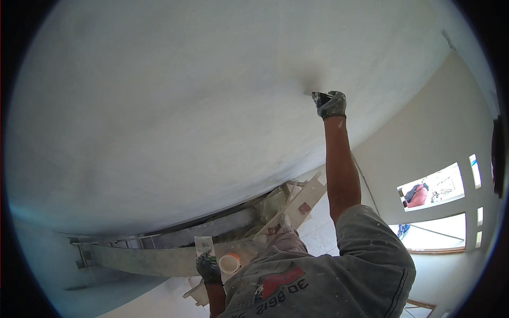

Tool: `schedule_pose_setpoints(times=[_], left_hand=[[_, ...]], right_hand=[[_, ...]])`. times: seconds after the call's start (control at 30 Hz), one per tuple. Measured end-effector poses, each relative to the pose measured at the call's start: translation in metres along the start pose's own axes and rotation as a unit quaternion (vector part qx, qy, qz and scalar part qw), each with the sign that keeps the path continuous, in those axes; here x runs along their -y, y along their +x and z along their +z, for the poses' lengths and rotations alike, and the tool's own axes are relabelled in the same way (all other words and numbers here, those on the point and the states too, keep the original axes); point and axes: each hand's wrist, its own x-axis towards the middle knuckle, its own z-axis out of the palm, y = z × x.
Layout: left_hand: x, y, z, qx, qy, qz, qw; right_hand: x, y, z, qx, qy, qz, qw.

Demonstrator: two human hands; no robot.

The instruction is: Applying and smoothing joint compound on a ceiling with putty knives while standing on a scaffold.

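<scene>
My right hand [332, 104], in a dark glove smeared with white, is raised high on an outstretched arm. Its fingers are closed round a putty knife, whose blade [308, 94] points left at the pale plastered wall [212, 106]; a soft shadow lies beside it. Low down, my left hand [208, 269], also gloved and stained, grips a wide, flat, whitish blade [203, 244] that looks like a broad filling knife; the fingers cover its handle. Just right of that hand stands a white bucket [229, 264] with an orange patch at its rim.
Beneath me runs a wooden plank [304, 205], with one of my feet on it. A curved ledge with a metal railing [114, 245] extends to the left. On the right, a side wall [424, 138] has bright openings; a red object [419, 196] shows through one.
</scene>
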Motion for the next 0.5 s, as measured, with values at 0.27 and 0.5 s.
schedule_pose_setpoints(times=[0.27,0.5], left_hand=[[-0.003,-0.014,-0.008,0.032,0.004,-0.096,0.995],[0.0,-0.034,-0.011,-0.004,0.008,-0.065,0.998]], right_hand=[[0.119,-0.067,0.207,-0.236,0.269,0.384,0.851],[0.165,-0.052,0.192,-0.074,-0.04,0.152,0.985]])
